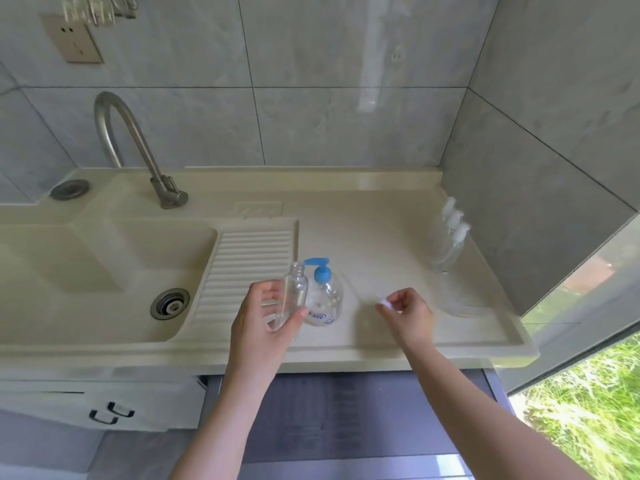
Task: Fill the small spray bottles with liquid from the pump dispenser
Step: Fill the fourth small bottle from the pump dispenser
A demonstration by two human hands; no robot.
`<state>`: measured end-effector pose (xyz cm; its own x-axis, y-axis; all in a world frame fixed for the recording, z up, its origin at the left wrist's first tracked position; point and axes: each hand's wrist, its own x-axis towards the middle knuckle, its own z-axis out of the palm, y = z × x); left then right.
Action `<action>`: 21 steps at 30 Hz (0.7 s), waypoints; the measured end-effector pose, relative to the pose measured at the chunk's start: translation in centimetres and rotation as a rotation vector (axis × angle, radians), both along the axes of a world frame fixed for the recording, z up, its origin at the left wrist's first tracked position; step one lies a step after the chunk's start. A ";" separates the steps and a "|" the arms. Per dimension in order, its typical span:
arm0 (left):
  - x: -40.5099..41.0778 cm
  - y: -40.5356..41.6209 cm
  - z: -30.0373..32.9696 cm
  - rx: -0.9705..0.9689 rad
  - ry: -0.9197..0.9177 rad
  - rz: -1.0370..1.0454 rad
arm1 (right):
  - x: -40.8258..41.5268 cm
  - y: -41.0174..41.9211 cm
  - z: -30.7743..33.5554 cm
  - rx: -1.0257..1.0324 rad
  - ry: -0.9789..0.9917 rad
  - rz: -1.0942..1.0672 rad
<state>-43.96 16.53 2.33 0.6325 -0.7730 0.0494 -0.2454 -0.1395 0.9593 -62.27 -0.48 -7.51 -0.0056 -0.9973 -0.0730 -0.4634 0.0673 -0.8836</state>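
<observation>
My left hand (266, 315) grips a small clear bottle (292, 292) with its top off, tilted slightly, its open neck just left of the pump's spout. The clear pump dispenser (325, 299) with a blue pump head (319, 266) stands on the counter right behind that bottle. My right hand (408, 311) hovers low over the counter to the right and pinches a small white spray cap (385, 303) at its fingertips. Three more small clear spray bottles (450, 237) with white tops stand in a row by the right wall.
A cream sink basin (104, 271) with drain (169, 303) and ribbed washboard (249, 271) lies to the left, with a metal tap (138, 150) behind it. A clear object (464, 308) lies near the counter's right edge. Tiled walls close in behind and to the right.
</observation>
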 end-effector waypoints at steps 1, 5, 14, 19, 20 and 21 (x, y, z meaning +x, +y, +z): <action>0.6 0.1 0.0 0.007 0.000 -0.005 | 0.3 -0.1 -0.5 -0.006 0.046 0.002; 2.7 0.5 0.0 0.037 -0.002 -0.051 | 1.5 -0.5 -1.8 -0.015 0.202 -0.008; 6.0 0.2 -0.4 0.064 -0.039 -0.115 | 2.0 -0.2 -1.4 0.057 0.406 -0.068; 7.1 -0.3 -0.9 0.068 -0.100 -0.134 | 4.2 0.2 1.5 -0.062 0.384 -0.078; 7.4 -0.6 -1.1 0.071 -0.130 -0.140 | 4.8 0.0 2.3 -0.092 0.293 -0.063; 7.7 -1.0 -1.3 0.071 -0.163 -0.144 | 5.5 -0.2 3.2 -0.127 0.210 -0.042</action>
<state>-36.21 15.53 0.99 0.5036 -0.8598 0.0840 -0.4188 -0.1579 0.8943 -56.73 -0.65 -4.28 -0.0487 -0.9970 0.0599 -0.6372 -0.0152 -0.7706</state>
